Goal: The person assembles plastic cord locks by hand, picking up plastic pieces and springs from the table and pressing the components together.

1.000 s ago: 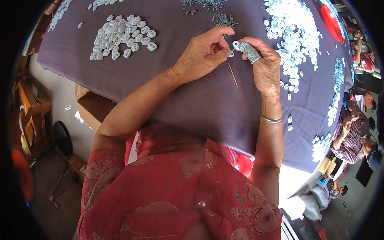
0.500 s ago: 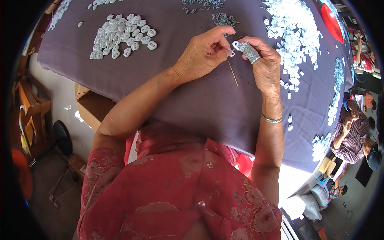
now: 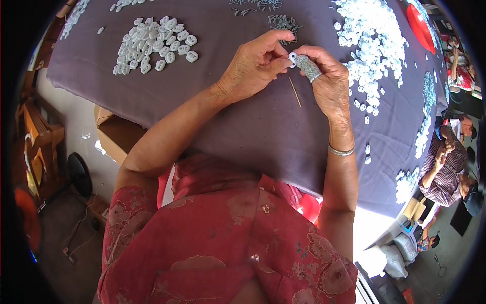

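My left hand (image 3: 255,66) and my right hand (image 3: 330,83) meet over the dark cloth, both closed in a pinch. Between their fingertips is a small white plastic piece (image 3: 293,57) with a round hole. A speckled grey wrap (image 3: 308,68) covers my right thumb. My left fingertips press against the piece from its left side, and hide whatever else they pinch. Just below the hands, a thin wooden stick (image 3: 294,92) lies on the cloth. Beyond them is a small heap of grey, screw-like parts (image 3: 284,24).
A pile of white two-holed pieces (image 3: 152,43) lies to the left. A larger white pile (image 3: 372,45) spreads at the right, near a red bowl (image 3: 421,31). A cardboard box (image 3: 114,134) stands below the table's left edge. Another person (image 3: 445,167) sits at the far right.
My right hand has moved slightly left, bringing its white piece against my left fingertips. The small white part that showed in my left pinch is now hidden or overlapped.
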### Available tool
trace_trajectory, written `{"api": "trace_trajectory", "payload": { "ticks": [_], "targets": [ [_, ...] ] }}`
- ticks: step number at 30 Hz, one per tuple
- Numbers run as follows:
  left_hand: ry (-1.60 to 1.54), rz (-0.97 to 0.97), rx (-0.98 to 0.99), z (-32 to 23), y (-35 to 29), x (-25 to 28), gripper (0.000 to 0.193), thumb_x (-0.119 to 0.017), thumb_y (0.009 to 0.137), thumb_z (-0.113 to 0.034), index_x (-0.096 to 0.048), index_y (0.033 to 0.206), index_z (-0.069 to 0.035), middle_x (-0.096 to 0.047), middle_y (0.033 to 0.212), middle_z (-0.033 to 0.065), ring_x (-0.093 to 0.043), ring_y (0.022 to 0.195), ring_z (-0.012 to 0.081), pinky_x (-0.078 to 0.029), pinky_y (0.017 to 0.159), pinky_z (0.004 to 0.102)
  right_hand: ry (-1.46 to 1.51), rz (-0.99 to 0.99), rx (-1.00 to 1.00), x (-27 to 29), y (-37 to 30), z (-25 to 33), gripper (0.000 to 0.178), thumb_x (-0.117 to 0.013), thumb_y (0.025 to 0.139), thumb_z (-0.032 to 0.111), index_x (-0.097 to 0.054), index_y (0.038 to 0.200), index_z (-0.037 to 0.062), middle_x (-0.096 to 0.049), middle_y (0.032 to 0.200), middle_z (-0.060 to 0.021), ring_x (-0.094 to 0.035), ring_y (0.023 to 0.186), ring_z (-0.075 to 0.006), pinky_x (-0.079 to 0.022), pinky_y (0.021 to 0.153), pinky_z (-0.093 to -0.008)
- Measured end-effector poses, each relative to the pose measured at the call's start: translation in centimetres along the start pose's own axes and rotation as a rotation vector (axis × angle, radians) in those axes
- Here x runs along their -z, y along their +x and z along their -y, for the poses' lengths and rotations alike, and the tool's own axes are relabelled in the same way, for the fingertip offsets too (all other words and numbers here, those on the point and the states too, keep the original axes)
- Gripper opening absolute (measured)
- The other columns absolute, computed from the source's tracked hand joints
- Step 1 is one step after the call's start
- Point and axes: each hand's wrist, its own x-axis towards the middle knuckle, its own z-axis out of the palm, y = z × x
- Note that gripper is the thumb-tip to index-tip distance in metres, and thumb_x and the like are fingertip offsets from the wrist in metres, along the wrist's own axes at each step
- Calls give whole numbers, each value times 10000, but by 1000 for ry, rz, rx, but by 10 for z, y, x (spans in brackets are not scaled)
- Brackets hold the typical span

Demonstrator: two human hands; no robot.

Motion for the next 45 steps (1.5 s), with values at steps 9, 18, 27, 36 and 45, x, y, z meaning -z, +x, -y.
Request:
{"api": "trace_trajectory", "payload": {
  "ticks": [9,18,27,36,45],
  "targets": [
    [-50,-13,18,0,-1,3,362,-602,854,-18,-477,1192,-41,-624,784,37,-570,678,69,-492,572,208,-79,85,15,0,-3,-5,264,-619,807,-85,-627,1042,35,-624,937,-1,-582,825,-80,-494,728,-202],
    [-88,-15,52,-6,0,5,345,-609,860,-29,-479,1179,-44,-632,791,35,-558,683,68,-475,578,217,-21,-37,117,-12,-8,-12,304,-687,752,-80,-617,1030,20,-607,970,-6,-561,798,-69,-492,735,-212],
    [-192,105,81,-10,1,12,300,-589,893,-100,-522,1182,-52,-608,810,19,-545,715,69,-467,608,227,-453,-162,359,-13,-12,-1,300,-759,684,-3,-633,950,60,-607,785,1,-491,600,-47,-424,523,-193],
    [-141,151,82,-14,2,9,348,-616,876,-100,-524,1203,-24,-554,748,-27,-522,707,49,-436,625,205,-481,-187,407,-18,-13,5,323,-759,640,-8,-624,923,68,-552,718,9,-437,529,-64,-393,482,-194],
    [-122,104,63,-4,-2,6,362,-639,853,-60,-536,1198,-22,-531,742,-43,-514,735,34,-432,699,198,-642,-120,410,-18,-11,3,320,-760,683,85,-586,951,68,-522,697,-37,-487,514,-145,-424,466,-283]
  ]
}}
